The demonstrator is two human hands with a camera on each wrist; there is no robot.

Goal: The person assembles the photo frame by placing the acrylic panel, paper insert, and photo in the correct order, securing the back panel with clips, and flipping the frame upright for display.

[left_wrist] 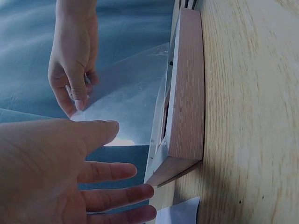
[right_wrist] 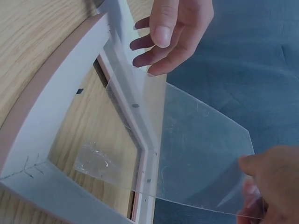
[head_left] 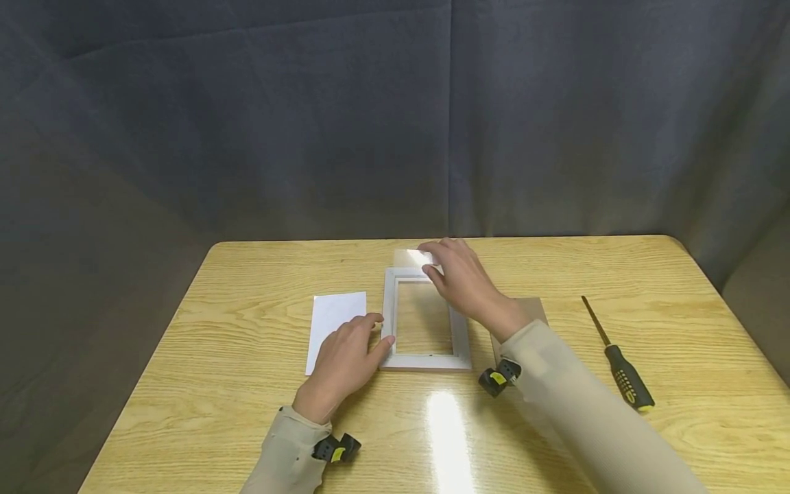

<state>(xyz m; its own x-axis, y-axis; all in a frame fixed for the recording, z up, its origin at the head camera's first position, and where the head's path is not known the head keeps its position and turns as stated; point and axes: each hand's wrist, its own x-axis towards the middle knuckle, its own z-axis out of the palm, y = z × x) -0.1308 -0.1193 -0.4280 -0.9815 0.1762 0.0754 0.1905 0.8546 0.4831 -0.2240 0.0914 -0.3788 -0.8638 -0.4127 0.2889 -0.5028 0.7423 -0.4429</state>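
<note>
A white picture frame lies on the table, its opening showing the wood beneath. My right hand pinches a clear plastic sheet by one edge and holds it tilted over the frame's far end. Whether the sheet's lower edge touches the frame, I cannot tell. At the frame's left side is my left hand, fingers spread and relaxed, with nothing in its grasp. In the left wrist view the frame's side and the raised sheet both show beyond this hand.
White paper lies left of the frame, partly under my left hand. A brown board is on the right, partly hidden by my right forearm. Farther right lies a screwdriver with a black and yellow handle. A dark curtain hangs behind the table.
</note>
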